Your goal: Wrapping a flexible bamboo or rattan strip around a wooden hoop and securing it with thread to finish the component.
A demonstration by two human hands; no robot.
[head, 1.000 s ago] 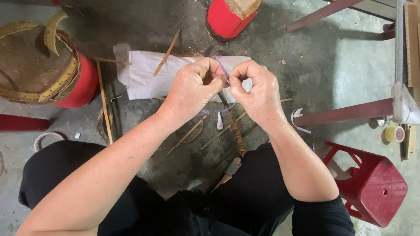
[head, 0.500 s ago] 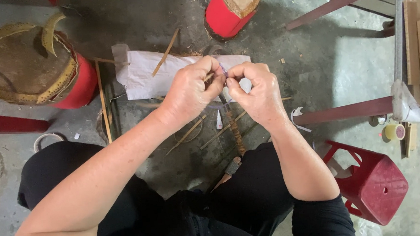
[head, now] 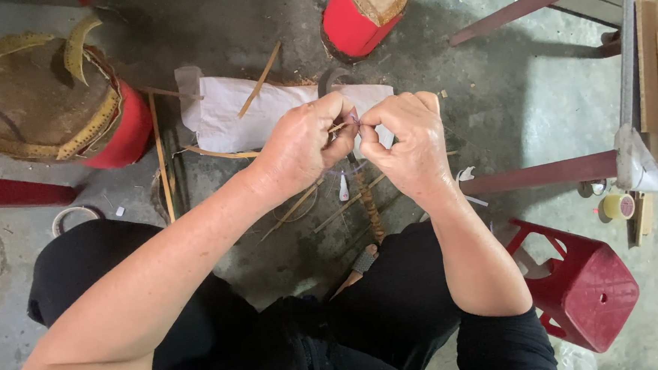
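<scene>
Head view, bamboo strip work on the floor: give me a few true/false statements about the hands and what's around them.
1. Both hands, left hand and right hand, pinch a thin tan bamboo strip between their fingertips. True.
2. A white cloth sheet lies on the grey concrete floor beyond the hands. True.
3. The red plastic stool stands upright on the person's left. False: it lies tipped over on the right.
4. The right hand rests on the round red-sided drum. False: the drum sits untouched at far left.

Red drum (head: 108,129), tan top, far left. Red stool (head: 582,288) near right. White cloth (head: 243,114) on grey floor (head: 534,92). Tan strips (head: 349,205). Black trousers (head: 395,302).
</scene>
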